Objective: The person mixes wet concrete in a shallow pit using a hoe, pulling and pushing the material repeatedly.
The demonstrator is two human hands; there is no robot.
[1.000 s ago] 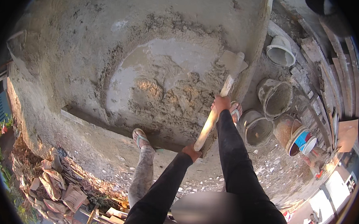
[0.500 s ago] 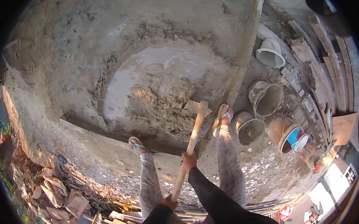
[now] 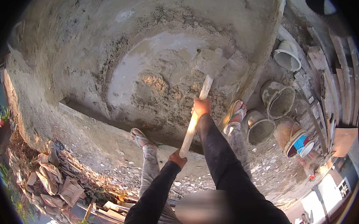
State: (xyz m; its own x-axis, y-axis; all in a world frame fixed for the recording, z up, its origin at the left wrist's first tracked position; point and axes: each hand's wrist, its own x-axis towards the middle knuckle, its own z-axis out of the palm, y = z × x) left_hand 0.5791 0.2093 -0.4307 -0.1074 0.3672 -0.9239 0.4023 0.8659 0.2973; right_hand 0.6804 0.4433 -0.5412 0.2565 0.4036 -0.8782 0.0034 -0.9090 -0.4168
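Both my hands are wrapped round the wooden handle of a hoe. My left hand is closed near the handle's lower end. Farther up, my right hand grips it below the head. The hoe's wide blade, coated in grey mortar, lies at the far right part of the wet mix; its edge is hard to tell from the mix. Lumpy wet mortar fills the middle of the shallow trough, with greyish water pooled round its far left side.
A board edges the mix on the right, another board on the near side. Beyond the right board stand several mortar-stained buckets and stacked planks. My sandalled feet straddle the near edge. Crumpled paper sacks lie at lower left.
The hoe has moved away from me, its blade going from beside my right foot to farther out over the mix. Both hands moved forward with it.
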